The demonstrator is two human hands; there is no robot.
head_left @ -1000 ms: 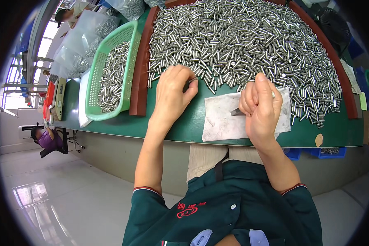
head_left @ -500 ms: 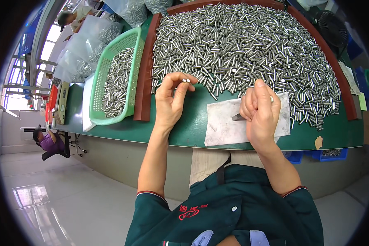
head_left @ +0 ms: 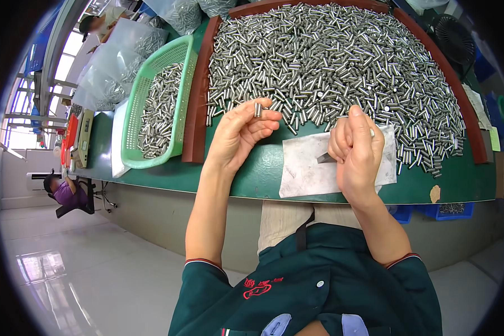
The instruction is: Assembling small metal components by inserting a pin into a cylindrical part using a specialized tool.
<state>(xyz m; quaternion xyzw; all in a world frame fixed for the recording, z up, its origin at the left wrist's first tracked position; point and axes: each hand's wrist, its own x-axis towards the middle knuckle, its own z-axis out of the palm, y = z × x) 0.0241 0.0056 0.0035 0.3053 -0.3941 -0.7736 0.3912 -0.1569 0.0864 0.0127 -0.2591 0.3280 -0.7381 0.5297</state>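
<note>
Our left hand (head_left: 238,131) pinches one metal pin (head_left: 258,108); right hand (head_left: 355,148) fists a small tool (head_left: 326,158). Left of the big pile (head_left: 330,61), the basket (head_left: 133,120) is part-filled; most remain.

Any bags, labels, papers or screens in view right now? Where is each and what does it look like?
Clear bags: far left past the green basket, bulging plastic with small metal parts inside.
Paper slips: right edge of the table, white and pale green, flat.
White sheet: under the right hand, creased rectangle.
Screens: none seen.
</note>
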